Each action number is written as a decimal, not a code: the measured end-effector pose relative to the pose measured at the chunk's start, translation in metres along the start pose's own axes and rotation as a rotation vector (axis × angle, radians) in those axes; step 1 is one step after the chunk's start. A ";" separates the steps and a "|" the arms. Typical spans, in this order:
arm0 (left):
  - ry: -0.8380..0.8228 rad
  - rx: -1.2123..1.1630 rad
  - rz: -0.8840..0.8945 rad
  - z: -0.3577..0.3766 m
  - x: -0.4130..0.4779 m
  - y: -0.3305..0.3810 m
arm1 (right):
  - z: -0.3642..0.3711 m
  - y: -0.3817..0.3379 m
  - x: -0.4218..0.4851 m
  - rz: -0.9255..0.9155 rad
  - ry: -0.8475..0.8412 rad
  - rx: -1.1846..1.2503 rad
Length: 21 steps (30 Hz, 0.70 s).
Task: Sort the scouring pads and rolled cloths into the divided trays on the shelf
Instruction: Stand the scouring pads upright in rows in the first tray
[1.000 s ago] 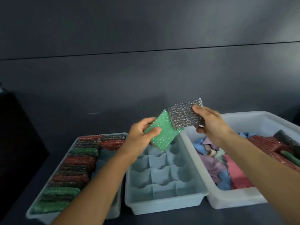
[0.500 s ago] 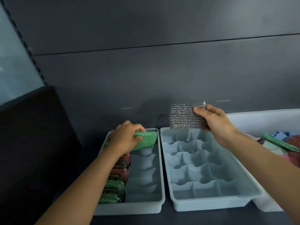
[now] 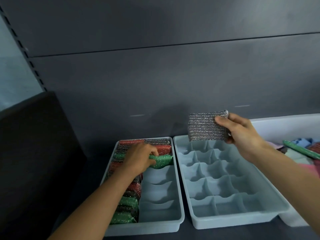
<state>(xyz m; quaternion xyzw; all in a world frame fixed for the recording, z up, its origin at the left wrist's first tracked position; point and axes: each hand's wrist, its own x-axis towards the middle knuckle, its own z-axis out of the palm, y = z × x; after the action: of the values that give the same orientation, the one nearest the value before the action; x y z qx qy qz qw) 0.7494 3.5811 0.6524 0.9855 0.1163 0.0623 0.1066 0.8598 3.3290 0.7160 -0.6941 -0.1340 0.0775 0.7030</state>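
My left hand (image 3: 138, 158) grips a green scouring pad (image 3: 161, 161) and pushes it down into a slot in the right column of the left divided tray (image 3: 178, 187), just below a red pad (image 3: 162, 148). That tray's left column is packed with red, green and dark pads (image 3: 126, 203). My right hand (image 3: 240, 134) holds a silver scouring pad (image 3: 204, 126) up in the air over the far end of the middle divided tray (image 3: 242, 220), whose compartments hold nothing.
A white bin (image 3: 284, 125) at the right holds loose cloths (image 3: 301, 142) and a green pad (image 3: 301, 149). A dark box (image 3: 34, 153) stands left of the trays. The grey shelf back wall rises close behind.
My left hand has lowered the green pad from above the tray's far end down into a right-column slot. The right hand stays raised with the silver pad. The view shifted left.
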 end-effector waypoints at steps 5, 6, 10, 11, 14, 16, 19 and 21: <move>0.157 0.063 0.037 0.004 0.011 -0.001 | 0.006 0.000 -0.001 0.027 -0.014 -0.015; 0.137 0.068 0.043 0.006 0.012 -0.001 | 0.008 -0.002 -0.003 0.037 -0.018 -0.039; 0.058 0.044 0.068 0.009 0.018 -0.006 | 0.017 0.000 -0.006 0.012 -0.075 -0.102; 0.049 0.006 0.067 0.007 0.020 -0.009 | 0.020 0.001 -0.006 -0.020 -0.106 -0.127; 0.064 -0.165 0.039 0.000 0.019 -0.021 | 0.036 0.003 -0.007 -0.114 -0.186 -0.230; 0.088 -0.231 0.018 -0.004 0.017 -0.030 | 0.052 0.011 -0.004 -0.222 -0.231 -0.434; 0.090 -0.271 0.002 -0.007 0.015 -0.040 | 0.076 0.026 -0.002 -0.377 -0.257 -0.894; 0.074 -0.301 0.001 -0.007 0.016 -0.049 | 0.092 0.030 -0.007 -0.467 -0.266 -1.078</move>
<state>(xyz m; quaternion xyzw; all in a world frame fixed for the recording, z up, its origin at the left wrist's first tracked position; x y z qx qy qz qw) 0.7533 3.6327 0.6494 0.9556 0.1089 0.1153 0.2485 0.8279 3.4159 0.6853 -0.8893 -0.3900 -0.0718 0.2278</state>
